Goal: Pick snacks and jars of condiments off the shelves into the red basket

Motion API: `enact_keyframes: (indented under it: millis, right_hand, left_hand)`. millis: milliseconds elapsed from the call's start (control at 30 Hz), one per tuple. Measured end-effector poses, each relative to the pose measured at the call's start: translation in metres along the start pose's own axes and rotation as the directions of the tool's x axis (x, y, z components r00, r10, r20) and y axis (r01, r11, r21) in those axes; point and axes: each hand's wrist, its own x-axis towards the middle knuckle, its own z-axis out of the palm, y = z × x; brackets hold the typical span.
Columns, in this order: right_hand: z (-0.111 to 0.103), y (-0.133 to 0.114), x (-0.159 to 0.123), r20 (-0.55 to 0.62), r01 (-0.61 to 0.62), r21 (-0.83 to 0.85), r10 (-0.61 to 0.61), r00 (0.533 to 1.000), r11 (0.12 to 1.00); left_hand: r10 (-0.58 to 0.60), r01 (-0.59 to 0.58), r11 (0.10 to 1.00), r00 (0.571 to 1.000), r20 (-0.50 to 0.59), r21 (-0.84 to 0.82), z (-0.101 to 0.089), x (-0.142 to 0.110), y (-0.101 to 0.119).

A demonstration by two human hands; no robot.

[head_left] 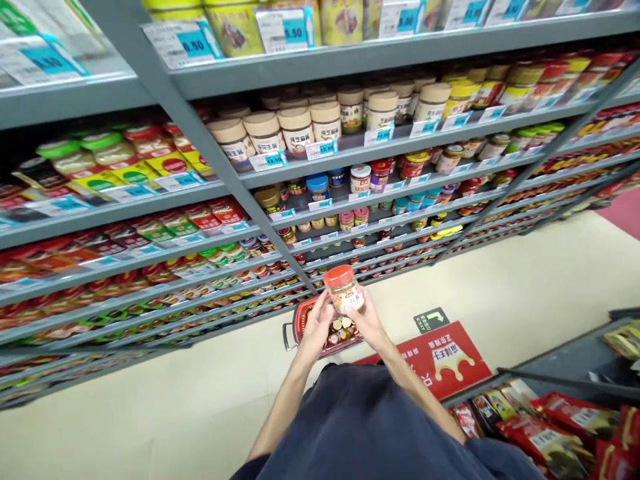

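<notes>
Between my two hands is a jar (pixel 345 293) with a red lid and a pale printed label, lid facing up. My left hand (pixel 320 319) is closed around its left side. On the other side my right hand (pixel 369 313) grips it, with the thumb across the front of the label. Below them on the floor stands a red shopping basket (pixel 303 320) with a metal handle. Several jars (pixel 342 331) with light lids lie in the basket, partly hidden by my hands.
Shelves (pixel 320 67) of jars with blue-and-white price tags run along the aisle ahead. Beige-lidded jars (pixel 295 130) fill one row. A red floor sticker (pixel 445 360) and a green arrow sign (pixel 431 320) mark the floor. Red packets (pixel 560 427) sit in a rack at lower right.
</notes>
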Motion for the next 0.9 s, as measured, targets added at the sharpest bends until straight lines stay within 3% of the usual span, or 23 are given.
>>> enact_keyframes:
  millis: [167, 300, 433, 533, 667, 900]
  right_hand:
    - [-0.083, -0.031, -0.018, 0.166, -0.032, -0.078, 0.045, 0.985, 0.996]
    - [-0.159, -0.067, -0.02, 0.172, 0.125, -0.352, -0.067, 0.983, 0.927]
    - [-0.21, -0.091, -0.014, 0.205, 0.123, -0.312, -0.06, 0.977, 0.942]
    - [-0.234, -0.099, -0.011, 0.167, 0.077, -0.208, -0.042, 0.985, 0.975]
    - [-0.259, -0.109, -0.004, 0.104, 0.023, -0.132, -0.01, 0.995, 0.991]
    - [-0.304, -0.149, 0.022, 0.034, 0.078, -0.257, -0.072, 0.997, 0.963]
  left_hand:
    - [-0.047, 0.044, 0.997, 0.998, -0.051, -0.058, 0.083, 0.014, -0.022]
    - [-0.068, 0.058, 0.991, 0.995, -0.08, -0.122, 0.151, 0.014, -0.04]
    - [-0.067, 0.063, 0.997, 0.991, -0.118, -0.035, 0.208, 0.017, -0.045]
    - [-0.067, 0.074, 0.996, 0.991, -0.118, 0.05, 0.234, 0.027, -0.045]
    - [-0.091, 0.097, 0.989, 0.994, -0.061, 0.11, 0.254, 0.05, -0.047]
    - [-0.026, 0.023, 0.997, 0.998, 0.051, 0.07, 0.292, 0.105, -0.062]
